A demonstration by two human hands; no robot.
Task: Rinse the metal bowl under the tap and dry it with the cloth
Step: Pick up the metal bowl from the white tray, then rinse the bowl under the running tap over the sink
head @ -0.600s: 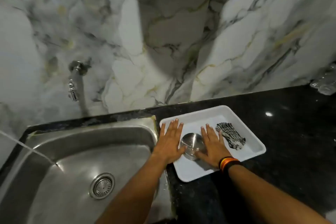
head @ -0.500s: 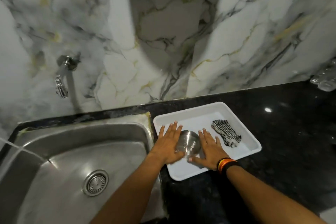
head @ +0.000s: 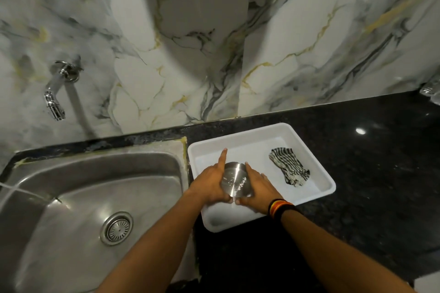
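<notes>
where the striped cloth [head: 289, 170] lies, a white tray [head: 262, 133], both hands' grip round the metal bowl [head: 234, 183]

Hands hide the metal bowl [head: 234, 182] sides; far-right clear object [head: 432, 89] cropped.

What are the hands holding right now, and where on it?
Both hands, left hand and right hand, clasp the metal bowl by its opposite sides, over the white tray.

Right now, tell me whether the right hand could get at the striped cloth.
Probably yes. The striped cloth lies uncovered in the white tray, just right of the right hand, with nothing between them. That hand would first have to let go of the metal bowl.
</notes>
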